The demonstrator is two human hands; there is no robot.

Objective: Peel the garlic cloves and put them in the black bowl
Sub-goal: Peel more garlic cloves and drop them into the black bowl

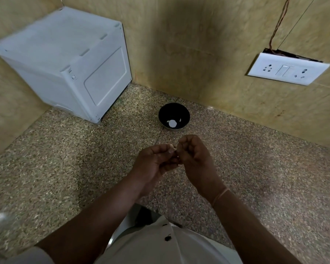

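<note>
Above the speckled counter [65, 168], left hand [154, 161] and right hand [194, 155] pinch one garlic clove [173, 148] between curled fingertips, near the black bowl [174, 116] holding pale peeled pieces, probably for short transfers.

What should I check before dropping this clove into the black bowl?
1. Pinch on garlic clove by left hand and right hand: ok.
2. Skin fully off: cannot tell, fingers hide most of it.
3. Upright black bowl on the counter, ahead of the hands: ok.
4. Room in bowl: ok, only a few pale pieces at the bottom.
5. More cloves waiting: cannot tell, none in view.
</note>
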